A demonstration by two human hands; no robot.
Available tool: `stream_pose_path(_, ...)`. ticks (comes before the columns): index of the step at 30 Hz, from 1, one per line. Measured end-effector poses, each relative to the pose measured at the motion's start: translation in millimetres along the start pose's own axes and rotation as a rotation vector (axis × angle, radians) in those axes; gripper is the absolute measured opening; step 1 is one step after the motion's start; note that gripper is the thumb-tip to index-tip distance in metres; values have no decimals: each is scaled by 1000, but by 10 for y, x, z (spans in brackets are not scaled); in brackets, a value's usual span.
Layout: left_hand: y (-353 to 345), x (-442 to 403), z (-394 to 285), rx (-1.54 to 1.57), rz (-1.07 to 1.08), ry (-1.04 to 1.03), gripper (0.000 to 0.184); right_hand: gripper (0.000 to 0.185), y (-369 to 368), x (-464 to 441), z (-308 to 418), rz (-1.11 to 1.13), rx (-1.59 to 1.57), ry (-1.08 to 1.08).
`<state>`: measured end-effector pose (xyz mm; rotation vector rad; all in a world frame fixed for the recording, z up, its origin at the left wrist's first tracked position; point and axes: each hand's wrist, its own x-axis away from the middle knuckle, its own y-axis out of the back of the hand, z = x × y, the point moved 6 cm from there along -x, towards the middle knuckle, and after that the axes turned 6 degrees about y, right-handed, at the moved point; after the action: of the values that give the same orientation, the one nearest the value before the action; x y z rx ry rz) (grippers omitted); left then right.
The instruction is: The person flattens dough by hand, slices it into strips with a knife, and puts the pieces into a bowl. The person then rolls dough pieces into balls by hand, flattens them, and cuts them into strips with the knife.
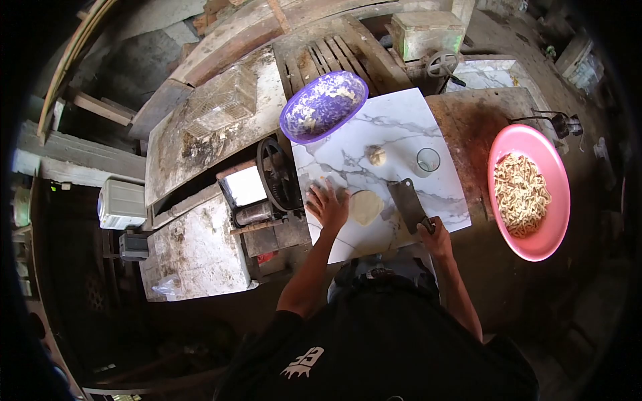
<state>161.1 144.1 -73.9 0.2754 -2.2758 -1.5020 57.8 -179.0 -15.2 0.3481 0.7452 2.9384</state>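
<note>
Our right hand [437, 237] clamps cleaver [406, 206] by handle, probably for control; left hand [329, 207], fingers apart, on board [401, 113] beside dough [367, 208], likely bracing.

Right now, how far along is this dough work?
Looks done: a heap of thin strips in the pink basin. In hand: the right hand holds a cleaver beside a flat dough piece; the left hand is at its other side. Probably left: that piece, uncut, and a small dough lump behind it.
</note>
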Motion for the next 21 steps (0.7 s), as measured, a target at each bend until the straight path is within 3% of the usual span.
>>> stream_pose_path(2, -23, -28, 5, 85, 39, 31, 95, 37, -10, -23, -46, 3, 0, 7)
stream_pose_path(7, 73, 109, -161, -129, -82, -185, 104, 37, -62, -61, -216, -13, -2, 6)
stream_pose_path(9, 19, 77, -169, -135, -57, -143, 106, 36, -20, -70, -209, -9, 11, -4)
stream_pose_path(12, 18, 56, -182, -126, -82, -205, 93, 36, -18, -67, -83, 24, 7, 53)
stream_pose_path(15, 25, 67, -202, -14, -39, -142, 86, 42, -16, -77, -187, 64, 38, -62)
stream_pose_path(17, 3, 263, -325, -106, 48, -326, 76, 36, -50, -94, -253, 62, 32, 21)
stream_pose_path(18, 71, 501, -430, -84, -171, -559, 75, 36, -83, -110, -334, 66, 33, 21)
stream_pose_path(19, 64, 698, -491, -79, -121, -708, 77, 35, -96, -112, -379, 45, 28, 36)
stream_pose_path(21, 23, 972, -447, -37, -56, -753, 82, 35, -85, -118, -379, 27, 24, 52)
